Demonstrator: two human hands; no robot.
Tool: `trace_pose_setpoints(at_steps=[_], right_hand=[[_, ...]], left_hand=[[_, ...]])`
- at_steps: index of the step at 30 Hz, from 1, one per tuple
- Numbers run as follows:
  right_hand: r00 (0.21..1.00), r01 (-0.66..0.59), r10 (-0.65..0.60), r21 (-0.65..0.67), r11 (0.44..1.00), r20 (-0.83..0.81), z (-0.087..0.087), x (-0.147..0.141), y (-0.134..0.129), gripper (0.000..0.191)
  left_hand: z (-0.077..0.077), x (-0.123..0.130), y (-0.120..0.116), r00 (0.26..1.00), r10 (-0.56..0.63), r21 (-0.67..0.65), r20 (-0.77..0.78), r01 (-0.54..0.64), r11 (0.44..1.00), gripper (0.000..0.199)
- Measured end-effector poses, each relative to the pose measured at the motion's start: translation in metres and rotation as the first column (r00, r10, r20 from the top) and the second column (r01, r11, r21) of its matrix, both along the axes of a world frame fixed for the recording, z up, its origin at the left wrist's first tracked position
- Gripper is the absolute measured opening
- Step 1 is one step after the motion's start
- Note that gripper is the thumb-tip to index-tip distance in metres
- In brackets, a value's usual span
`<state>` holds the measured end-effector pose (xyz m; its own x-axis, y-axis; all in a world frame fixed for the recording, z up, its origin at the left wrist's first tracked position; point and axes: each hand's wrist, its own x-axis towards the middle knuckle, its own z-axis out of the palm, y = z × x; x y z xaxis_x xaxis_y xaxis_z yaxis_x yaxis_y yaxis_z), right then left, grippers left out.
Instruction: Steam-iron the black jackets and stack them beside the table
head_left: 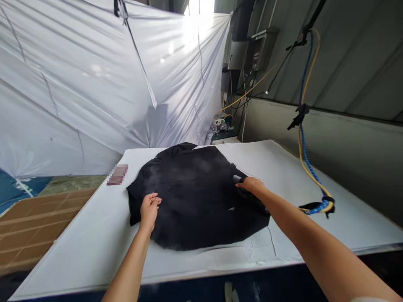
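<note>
A black garment lies spread on the white-covered table, with some folds at its far edge. Faint steam drifts over the cloth. On its right side my right hand is closed around the handle of a dark steam iron. Only the handle's grey end shows clearly; my hand and forearm cover most of the iron's body. My left hand hovers over or lightly touches the garment's left part, fingers loosely bent and slightly apart, with nothing seen in them.
A blue and yellow hose bundle hangs at the right, its low loop close to my right forearm. A pixelated reddish item lies at the table's left edge. Beyond are a white sheet, a sewing machine and a cardboard box.
</note>
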<state>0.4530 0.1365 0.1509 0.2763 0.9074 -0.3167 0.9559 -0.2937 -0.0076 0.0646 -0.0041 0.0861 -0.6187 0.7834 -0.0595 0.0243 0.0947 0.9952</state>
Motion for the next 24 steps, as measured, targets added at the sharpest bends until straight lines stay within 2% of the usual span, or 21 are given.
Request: trace_pose_setpoints(at_steps=[4, 8, 11, 13, 15, 17, 19, 21, 22, 24], right_hand=[[0.980, 0.193, -0.192, 0.009, 0.981, -0.050, -0.009, 0.093, 0.006, 0.068], [0.946, 0.316, -0.313, 0.023, 0.948, -0.089, -0.020, 0.156, 0.010, 0.067], [0.907, 0.411, -0.403, 0.047, 0.910, -0.122, -0.028, 0.188, 0.017, 0.074], [0.865, 0.491, -0.475, 0.084, 0.867, -0.160, -0.033, 0.202, 0.023, 0.079], [0.848, 0.526, -0.498, 0.181, 0.831, -0.180, -0.037, 0.207, 0.030, 0.078], [0.896, 0.443, -0.425, 0.336, 0.831, -0.130, -0.037, 0.202, 0.035, 0.066], [0.978, 0.192, -0.208, 0.425, 0.885, -0.010, -0.032, 0.190, 0.037, 0.049], [0.990, -0.143, 0.132, 0.317, 0.938, 0.055, -0.026, 0.173, 0.037, 0.037], [0.958, -0.285, 0.285, 0.224, 0.932, 0.033, -0.024, 0.164, 0.035, 0.032], [0.885, -0.456, 0.459, 0.055, 0.888, -0.076, -0.021, 0.149, 0.029, 0.023]], left_hand=[[0.002, 0.047, 0.022, 0.987, -0.160, -0.051, -0.029, 0.158, 0.986, 0.027], [0.003, 0.101, 0.038, 0.923, -0.386, -0.076, -0.004, 0.384, 0.920, 0.024], [0.004, 0.143, 0.042, 0.795, -0.605, -0.119, 0.033, 0.604, 0.788, 0.023], [0.002, 0.168, 0.042, 0.665, -0.745, -0.156, 0.054, 0.743, 0.651, 0.028], [-0.004, 0.190, 0.040, 0.529, -0.848, -0.204, 0.038, 0.834, 0.512, 0.040], [-0.012, 0.207, 0.038, 0.444, -0.895, -0.291, -0.038, 0.852, 0.435, 0.047], [-0.019, 0.218, 0.039, 0.410, -0.902, -0.402, -0.135, 0.809, 0.428, 0.034], [-0.021, 0.222, 0.044, 0.429, -0.879, -0.466, -0.207, 0.747, 0.474, 0.013], [-0.021, 0.222, 0.048, 0.458, -0.857, -0.472, -0.237, 0.717, 0.513, 0.006], [-0.015, 0.218, 0.059, 0.543, -0.784, -0.444, -0.300, 0.648, 0.619, 0.006]])
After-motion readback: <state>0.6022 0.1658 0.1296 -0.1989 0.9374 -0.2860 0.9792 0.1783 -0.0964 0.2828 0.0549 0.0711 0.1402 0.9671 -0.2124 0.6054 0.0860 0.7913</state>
